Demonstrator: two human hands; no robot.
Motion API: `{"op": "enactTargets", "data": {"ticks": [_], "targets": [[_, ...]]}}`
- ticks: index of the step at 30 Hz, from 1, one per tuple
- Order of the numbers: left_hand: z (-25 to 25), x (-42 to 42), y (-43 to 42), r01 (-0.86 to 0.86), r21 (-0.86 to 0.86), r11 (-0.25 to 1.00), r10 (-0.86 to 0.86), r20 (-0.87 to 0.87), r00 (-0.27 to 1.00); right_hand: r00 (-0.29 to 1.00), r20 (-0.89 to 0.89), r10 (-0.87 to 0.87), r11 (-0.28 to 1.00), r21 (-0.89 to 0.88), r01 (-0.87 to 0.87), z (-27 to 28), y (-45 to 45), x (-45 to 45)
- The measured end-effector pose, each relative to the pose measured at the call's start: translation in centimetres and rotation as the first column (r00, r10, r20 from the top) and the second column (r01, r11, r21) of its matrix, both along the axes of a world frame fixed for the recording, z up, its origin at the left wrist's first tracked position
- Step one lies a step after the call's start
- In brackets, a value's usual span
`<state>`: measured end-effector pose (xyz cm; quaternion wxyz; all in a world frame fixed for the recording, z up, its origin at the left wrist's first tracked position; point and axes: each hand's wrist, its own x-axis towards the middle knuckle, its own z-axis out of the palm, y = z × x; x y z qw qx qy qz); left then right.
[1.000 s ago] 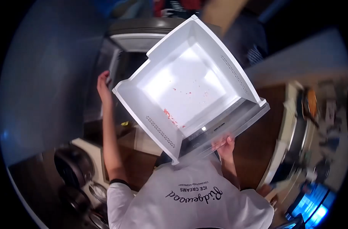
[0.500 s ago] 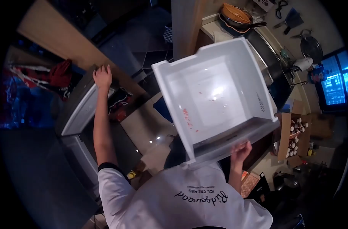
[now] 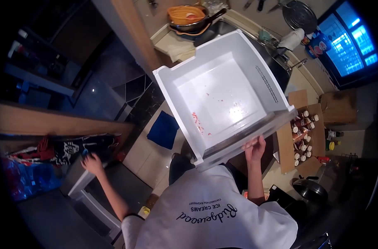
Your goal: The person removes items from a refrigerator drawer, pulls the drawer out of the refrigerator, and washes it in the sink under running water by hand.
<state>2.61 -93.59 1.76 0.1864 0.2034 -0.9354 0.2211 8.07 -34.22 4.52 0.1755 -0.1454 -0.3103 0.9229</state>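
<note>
My right hand [image 3: 255, 149] grips the clear front panel of a white refrigerator drawer [image 3: 222, 79], tilted up in front of my chest. Small red-orange bits lie scattered on the drawer's floor, most of them along its left side. My left hand [image 3: 93, 164], fingers apart, rests at the top edge of a grey refrigerator door [image 3: 74, 174] at lower left. The door stands ajar, its white inner rim showing.
A cardboard box [image 3: 286, 151] of several white-capped bottles stands on the counter at right, near a lidded pan [image 3: 309, 189]. A sink [image 3: 276, 62] and an orange basket in a pan [image 3: 187, 15] lie beyond the drawer. A blue cloth [image 3: 164, 129] is on the floor.
My left hand has moved down and toward me in view, with the refrigerator door swung further in. The drawer stays in my right hand while the whole view has turned.
</note>
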Motion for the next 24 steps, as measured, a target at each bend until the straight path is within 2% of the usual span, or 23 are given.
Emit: {"op": "enactTargets", "data": {"ticks": [2,3,4,5,6,7,8,9,10,11,12,14,16,20,21,23,24], "targets": [[0.4,4.3,2.3,-0.095,0.061,0.994,0.092,0.052,0.994,0.999,-0.05,-0.01,0.999,-0.032,0.008,0.1,0.6,-1.4],[-0.5,6.7,2.9,-0.04,0.054,0.998,0.043,-0.059,0.997,0.995,-0.094,0.02,1.0,0.017,-0.018,0.2,0.8,-2.1],[0.0,8.4,5.3,-0.191,0.113,0.975,0.194,-0.015,0.981,0.989,-0.135,0.054,0.997,0.067,-0.045,0.2,1.0,-2.6],[-1.9,10.3,6.0,-0.292,0.084,0.953,0.297,-0.05,0.954,0.983,-0.167,0.072,0.997,0.052,-0.064,-0.1,1.2,-3.3],[-3.1,11.1,7.1,-0.337,0.324,0.884,0.331,0.075,0.941,0.984,-0.17,0.057,0.998,0.044,-0.05,-0.2,1.4,-3.7],[-5.2,11.0,8.4,-0.113,0.685,0.719,0.17,-0.016,0.985,0.983,-0.175,0.062,0.998,0.042,-0.056,-0.3,1.5,-4.2],[-7.3,10.6,9.9,0.127,0.907,0.4,0.049,-0.16,0.986,0.981,-0.18,0.067,0.997,0.041,-0.06,-0.4,1.5,-4.6],[-6.7,7.8,13.5,0.128,0.991,-0.028,0.081,-0.125,0.989,0.982,-0.179,0.053,0.998,0.039,-0.047,-0.3,1.5,-5.1],[-5.7,5.2,17.2,0.073,0.965,-0.253,0.073,-0.057,0.996,0.984,-0.176,0.032,0.999,-0.017,-0.036,-0.2,1.3,-5.6],[-2.4,1.4,22.0,0.058,0.946,-0.319,-0.074,-0.086,0.994,0.985,-0.173,0.011,0.997,-0.072,-0.023,-0.2,1.3,-6.1],[-1.1,-1.9,24.9,0.045,0.905,-0.423,-0.168,-0.127,0.978,0.985,-0.173,0.003,0.997,-0.073,-0.016,-0.4,1.3,-6.8],[3.7,-8.2,31.2,0.111,0.768,-0.631,-0.234,-0.325,0.916,0.981,-0.192,-0.014,0.993,-0.115,-0.008,-0.4,1.6,-8.0],[5.6,-13.4,35.2,0.12,0.61,-0.784,-0.214,-0.445,0.869,0.984,-0.17,-0.052,0.991,-0.132,0.029,-0.7,1.9,-9.3],[8.3,-22.5,40.5,0.067,0.636,-0.769,-0.345,-0.5,0.794,0.975,-0.058,-0.215,0.957,-0.211,0.199,-1.7,2.9,-11.8],[9.2,-24.1,41.6,0.038,0.683,-0.73,-0.428,-0.499,0.754,0.966,-0.066,-0.252,0.95,-0.208,0.233,-2.0,3.2,-12.7],[10.9,-26.6,44.0,0.013,0.742,-0.671,-0.522,-0.485,0.702,0.945,-0.004,-0.326,0.877,-0.374,0.301,-2.6,3.5,-14.2],[11.5,-27.7,45.2,-0.01,0.744,-0.668,-0.548,-0.483,0.683,0.933,-0.002,-0.359,0.864,-0.377,0.332,-2.8,3.7,-15.0]]}}
